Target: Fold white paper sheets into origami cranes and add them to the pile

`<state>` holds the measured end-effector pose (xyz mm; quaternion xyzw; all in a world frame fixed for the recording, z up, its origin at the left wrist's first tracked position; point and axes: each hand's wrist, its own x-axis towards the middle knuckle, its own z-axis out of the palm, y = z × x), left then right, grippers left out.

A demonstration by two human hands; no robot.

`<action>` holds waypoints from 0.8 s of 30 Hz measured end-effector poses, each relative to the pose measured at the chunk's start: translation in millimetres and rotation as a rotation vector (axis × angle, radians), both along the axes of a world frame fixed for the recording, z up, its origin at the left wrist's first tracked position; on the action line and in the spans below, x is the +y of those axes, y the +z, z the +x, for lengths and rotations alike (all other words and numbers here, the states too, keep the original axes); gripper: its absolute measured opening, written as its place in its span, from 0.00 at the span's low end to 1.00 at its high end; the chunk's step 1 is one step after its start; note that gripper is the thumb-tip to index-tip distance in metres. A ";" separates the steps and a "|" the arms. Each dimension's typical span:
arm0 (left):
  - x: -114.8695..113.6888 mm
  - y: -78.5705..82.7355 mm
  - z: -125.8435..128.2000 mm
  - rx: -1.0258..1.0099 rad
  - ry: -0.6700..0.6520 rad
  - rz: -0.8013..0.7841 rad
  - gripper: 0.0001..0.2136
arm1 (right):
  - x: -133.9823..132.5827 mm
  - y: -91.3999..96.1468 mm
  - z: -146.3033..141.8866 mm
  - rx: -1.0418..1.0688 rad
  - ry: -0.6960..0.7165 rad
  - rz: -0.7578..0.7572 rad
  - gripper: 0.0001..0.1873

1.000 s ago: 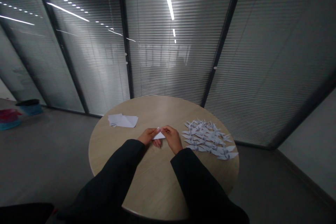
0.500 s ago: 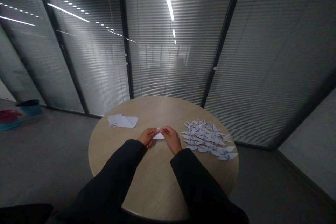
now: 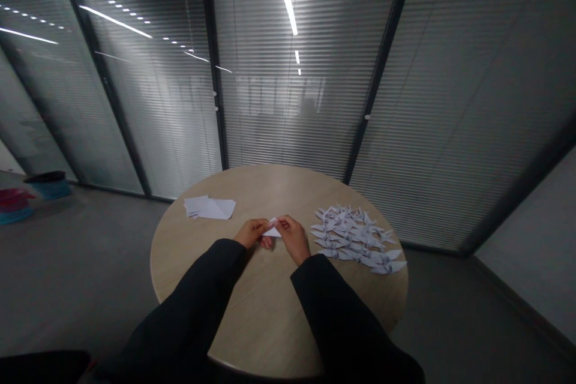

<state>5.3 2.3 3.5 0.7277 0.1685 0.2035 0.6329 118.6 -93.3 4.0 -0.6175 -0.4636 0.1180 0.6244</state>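
Note:
Between my two hands is a small folded piece of white paper (image 3: pixel 273 231), held just above the middle of the round table (image 3: pixel 265 306). My left hand (image 3: pixel 252 234) pinches its left side, with some fingers curled beneath. On the other side, my right hand (image 3: pixel 292 235) grips the upper right part between thumb and fingers. The fold's exact shape is partly covered by my fingers. To the right of my right hand lie many folded paper cranes (image 3: pixel 355 237) in rough rows. Loose sheets of white paper (image 3: pixel 216 209) lie overlapping at the left.
Glass partitions with blinds (image 3: pixel 288 126) stand behind the table. On the floor at far left are a blue bucket with a dark rim (image 3: pixel 51 186) and a red and blue tub (image 3: pixel 14 204). A white wall (image 3: pixel 535 240) rises at the right.
The paper has tilted slightly between my hands. The fingers under my left hand have shifted a little to the right. The cranes and sheets lie as before.

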 end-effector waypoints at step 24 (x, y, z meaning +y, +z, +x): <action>-11.6 9.5 -1.9 0.038 -0.069 -0.021 0.26 | -6.8 9.5 -3.1 0.044 0.003 0.037 0.08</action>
